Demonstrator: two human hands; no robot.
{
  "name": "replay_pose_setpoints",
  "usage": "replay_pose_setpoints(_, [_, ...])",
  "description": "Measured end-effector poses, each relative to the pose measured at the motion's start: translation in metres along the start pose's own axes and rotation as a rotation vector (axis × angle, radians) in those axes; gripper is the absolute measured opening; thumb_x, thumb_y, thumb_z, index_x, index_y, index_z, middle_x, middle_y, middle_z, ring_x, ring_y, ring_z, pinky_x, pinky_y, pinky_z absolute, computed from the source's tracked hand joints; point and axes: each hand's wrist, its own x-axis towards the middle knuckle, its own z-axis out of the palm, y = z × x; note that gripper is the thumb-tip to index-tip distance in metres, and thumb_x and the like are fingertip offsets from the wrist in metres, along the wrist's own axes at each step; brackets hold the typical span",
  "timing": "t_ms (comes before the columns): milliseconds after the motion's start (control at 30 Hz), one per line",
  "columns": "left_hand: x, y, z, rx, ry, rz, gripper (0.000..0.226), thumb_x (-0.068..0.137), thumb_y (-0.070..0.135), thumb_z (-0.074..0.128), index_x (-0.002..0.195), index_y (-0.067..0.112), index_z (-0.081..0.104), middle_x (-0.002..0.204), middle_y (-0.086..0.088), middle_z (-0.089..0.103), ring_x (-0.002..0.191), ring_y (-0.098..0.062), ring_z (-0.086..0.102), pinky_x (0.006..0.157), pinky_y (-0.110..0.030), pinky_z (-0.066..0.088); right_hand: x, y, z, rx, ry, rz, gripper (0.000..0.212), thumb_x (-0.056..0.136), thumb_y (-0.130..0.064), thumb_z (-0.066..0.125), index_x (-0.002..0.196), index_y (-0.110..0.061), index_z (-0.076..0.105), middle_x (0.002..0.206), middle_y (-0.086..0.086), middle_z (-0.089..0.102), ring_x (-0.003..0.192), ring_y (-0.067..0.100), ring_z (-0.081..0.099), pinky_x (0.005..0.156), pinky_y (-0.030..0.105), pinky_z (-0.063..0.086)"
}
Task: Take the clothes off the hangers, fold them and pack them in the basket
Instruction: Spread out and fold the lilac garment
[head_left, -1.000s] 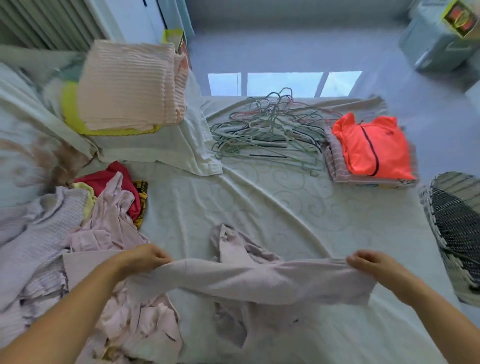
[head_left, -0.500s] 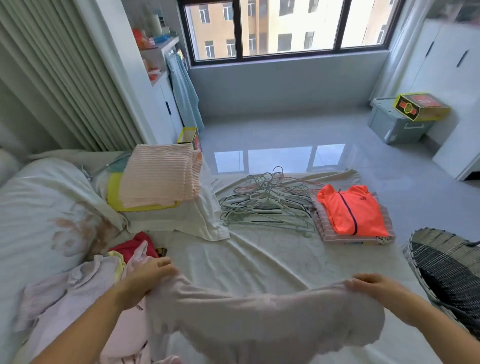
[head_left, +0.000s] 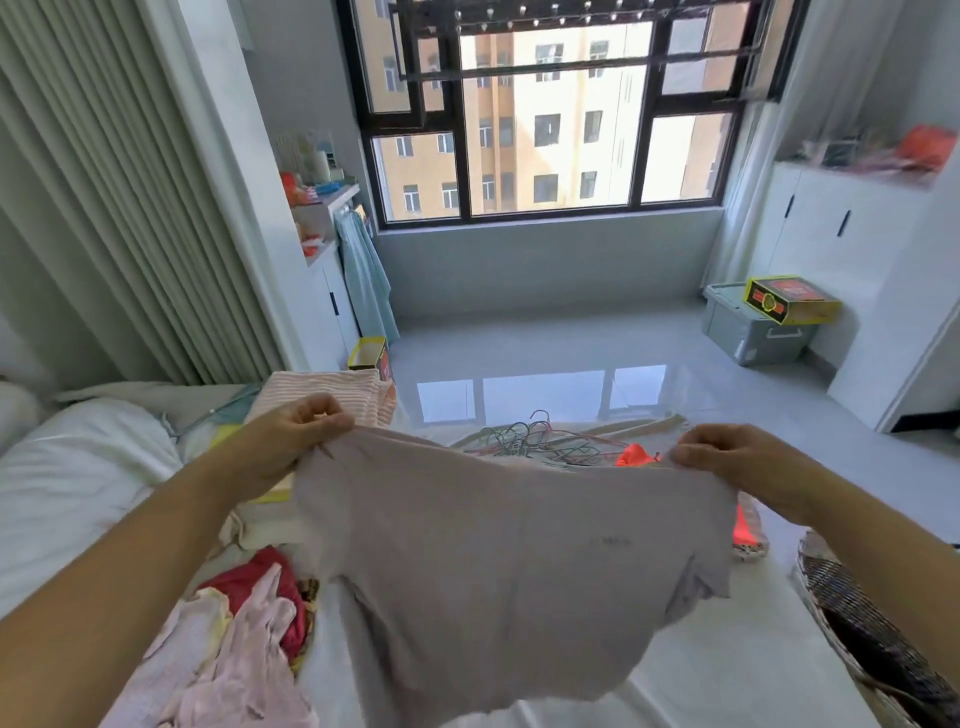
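Note:
A pale lilac-grey T-shirt (head_left: 498, 561) hangs spread out in the air over the bed. My left hand (head_left: 296, 431) pinches its top left corner and my right hand (head_left: 727, 457) pinches its top right corner. Behind the shirt lies a heap of wire hangers (head_left: 524, 439), mostly hidden, and beside it a folded orange garment (head_left: 636, 457) peeks out. A dark woven basket (head_left: 852, 618) stands at the bed's right edge. Unfolded pink, red and white clothes (head_left: 244, 639) lie in a pile at the lower left.
A folded pink striped stack (head_left: 332, 392) rests at the back left of the bed (head_left: 78, 483). Beyond the bed are a glossy floor, a grey bin with a yellow box (head_left: 763, 322) at the right, and white cabinets (head_left: 841, 291).
Both hands have lifted the T-shirt up off the bed and spread it out in front of me. My view has tilted upward toward the window.

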Motion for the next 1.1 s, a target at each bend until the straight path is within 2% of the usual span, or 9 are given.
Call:
replay_pose_setpoints(100, [0.002,0.011,-0.001,-0.15,0.014,0.059,0.018,0.072,0.023,0.061,0.069,0.014,0.046,0.063,-0.001,0.044,0.05,-0.007,0.044,0.045,-0.015,0.039,0.002,-0.019,-0.006,0.127,0.084,-0.139,0.033,0.068,-0.044,0.074,0.072,-0.015,0.059,0.064,-0.005,0.052,0.063,0.008,0.047,0.061,0.022,0.039])
replay_pose_setpoints(200, [0.003,0.012,-0.008,-0.221,-0.011,0.111,0.052,0.05,0.039,0.088,0.07,0.013,0.047,0.062,0.0,0.05,0.052,-0.008,0.05,0.048,-0.018,0.048,0.009,-0.028,-0.009,0.329,0.111,-0.213,0.06,0.036,-0.064,0.082,0.069,-0.022,0.056,0.059,-0.009,0.049,0.052,0.003,0.044,0.048,0.016,0.036])
replay_pose_setpoints(333, [0.003,0.018,-0.017,-0.035,-0.066,0.094,0.074,0.026,0.046,0.093,0.076,0.013,0.049,0.072,-0.005,0.052,0.07,-0.014,0.052,0.06,-0.021,0.046,0.022,-0.035,-0.012,0.041,0.32,-0.385,0.019,0.088,-0.035,0.062,0.068,-0.036,0.058,0.06,-0.019,0.053,0.066,0.007,0.044,0.061,0.027,0.031])
replay_pose_setpoints(433, [0.0,0.026,-0.019,0.37,-0.193,-0.062,0.072,0.036,0.052,0.089,0.087,0.01,0.061,0.077,-0.002,0.059,0.073,-0.01,0.054,0.068,-0.023,0.042,0.029,-0.046,-0.011,0.0,0.405,-0.488,0.018,0.087,-0.031,0.056,0.07,-0.038,0.056,0.066,-0.021,0.054,0.07,0.004,0.045,0.067,0.025,0.033])
replay_pose_setpoints(567, [0.002,0.032,-0.006,0.646,-0.272,-0.304,0.048,0.068,0.052,0.068,0.086,0.008,0.072,0.081,-0.004,0.069,0.074,-0.013,0.061,0.075,-0.026,0.048,0.037,-0.051,-0.008,0.073,0.261,-0.418,0.022,0.095,-0.017,0.053,0.073,-0.025,0.054,0.066,-0.011,0.05,0.059,-0.002,0.042,0.059,0.019,0.031])
replay_pose_setpoints(767, [0.012,0.039,-0.01,-0.03,0.048,-0.02,0.011,0.067,0.024,0.071,0.059,0.017,0.072,0.067,-0.001,0.064,0.064,-0.012,0.057,0.055,-0.016,0.052,0.038,-0.054,-0.038,0.033,0.221,-0.353,0.013,0.083,-0.013,0.066,0.072,-0.017,0.06,0.06,-0.015,0.058,0.059,-0.001,0.05,0.061,0.014,0.037])
replay_pose_setpoints(900, [0.01,0.047,-0.009,-0.121,0.055,0.064,0.016,0.058,0.027,0.081,0.054,0.017,0.069,0.058,0.003,0.063,0.059,-0.011,0.058,0.049,-0.015,0.05,0.039,-0.051,-0.055,-0.191,-0.025,-0.198,0.012,0.073,-0.018,0.073,0.075,-0.013,0.063,0.069,-0.003,0.06,0.069,0.011,0.051,0.061,0.018,0.037])
replay_pose_setpoints(1000, [0.003,0.057,-0.008,0.07,-0.022,-0.097,0.055,0.027,0.049,0.092,0.063,0.012,0.073,0.065,-0.003,0.07,0.057,-0.011,0.065,0.05,-0.018,0.052,0.04,-0.056,-0.06,-0.213,-0.047,-0.201,0.018,0.068,-0.025,0.078,0.074,-0.014,0.065,0.072,0.0,0.06,0.077,0.016,0.052,0.066,0.022,0.039])
replay_pose_setpoints(1100, [-0.005,0.074,-0.002,0.472,-0.054,-0.292,0.043,0.062,0.045,0.072,0.08,0.006,0.074,0.077,-0.009,0.073,0.064,-0.014,0.067,0.055,-0.019,0.053,0.048,-0.062,-0.067,-0.084,-0.012,-0.293,0.054,0.033,-0.06,0.086,0.069,-0.023,0.071,0.069,-0.008,0.065,0.067,0.004,0.06,0.062,0.013,0.049])
